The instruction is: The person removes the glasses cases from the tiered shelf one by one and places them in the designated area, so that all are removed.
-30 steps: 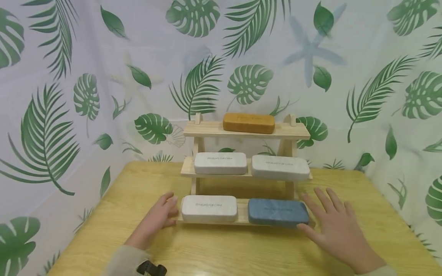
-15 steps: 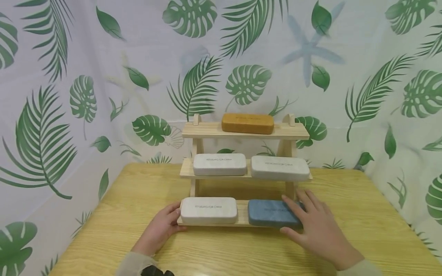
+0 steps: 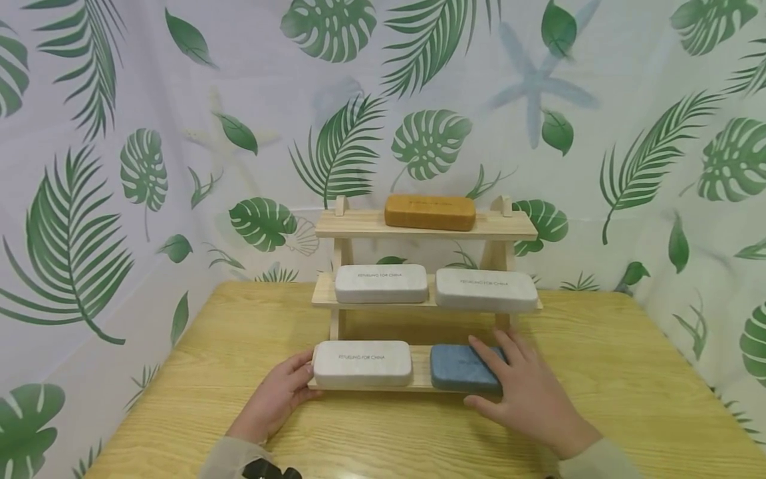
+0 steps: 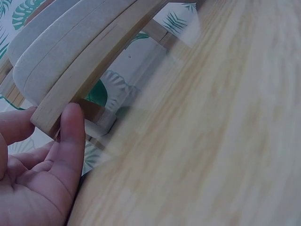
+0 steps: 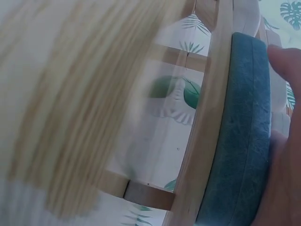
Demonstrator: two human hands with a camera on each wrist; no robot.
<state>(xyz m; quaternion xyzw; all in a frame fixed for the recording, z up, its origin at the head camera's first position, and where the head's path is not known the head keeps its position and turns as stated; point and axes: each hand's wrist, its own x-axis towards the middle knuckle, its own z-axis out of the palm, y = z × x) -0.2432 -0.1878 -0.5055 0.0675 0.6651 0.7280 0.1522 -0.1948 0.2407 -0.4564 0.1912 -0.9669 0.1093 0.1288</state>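
On a three-tier wooden rack (image 3: 421, 376), my left hand (image 3: 275, 399) pinches the left end of the lowest board, thumb against its edge in the left wrist view. Right beside that hand lies a white glasses-case-shaped box (image 3: 362, 364) with dark lettering. At the board's other end is a blue case (image 3: 457, 372) of the same shape. My right hand (image 3: 532, 396) reaches over its right half, fingers spread and thumb toward the front. That half is hidden from the head. In the right wrist view the blue case's front (image 5: 240, 127) stays uncovered.
Two white cases, one left (image 3: 381, 285) and one right (image 3: 486, 293), sit on the middle tier. An orange case (image 3: 429, 214) lies on the top tier. The rack stands on a wood-grain table (image 3: 383, 439) before a leaf-printed cloth (image 3: 431, 73).
My left hand has moved right onto the lowest board's end and taken hold of it. My right hand has shifted left over the blue case. The cases stay on their tiers.
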